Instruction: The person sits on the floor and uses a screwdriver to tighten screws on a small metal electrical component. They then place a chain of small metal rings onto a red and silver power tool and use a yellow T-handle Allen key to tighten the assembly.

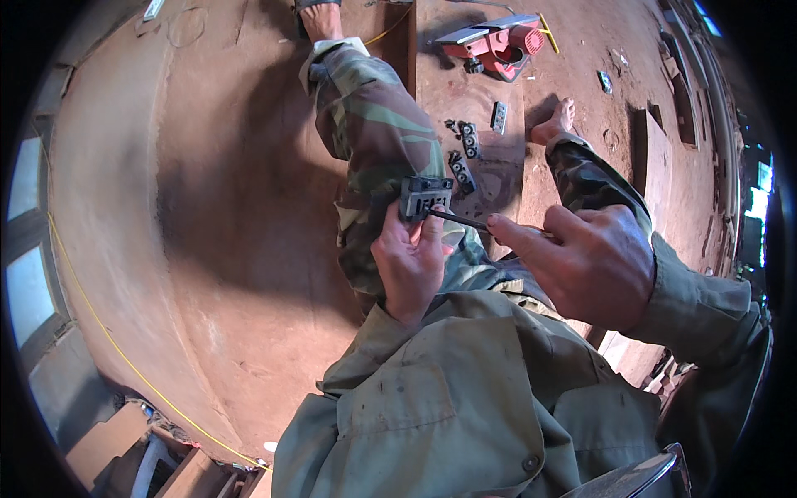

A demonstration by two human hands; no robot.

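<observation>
My left hand (410,264) holds up a small grey-and-black block (425,199) between thumb and fingers, above my left thigh. Dark slots show in the block's near face, and a darker part runs along its far edge. My right hand (594,261) is closed around a screwdriver (459,220) with a thin dark shaft; most of its handle is hidden by the fingers. The shaft points left, and its tip meets the block's lower edge beside my left thumb. Whether the tip sits in a slot cannot be made out.
Beyond my hands, a dark piece with round rings (462,173), a similar ringed piece (470,140) and a small grey bar (499,117) lie between my legs. A red power planer (506,51) rests farther off. Along the left runs a yellow cord (108,332); boards (656,158) lie right.
</observation>
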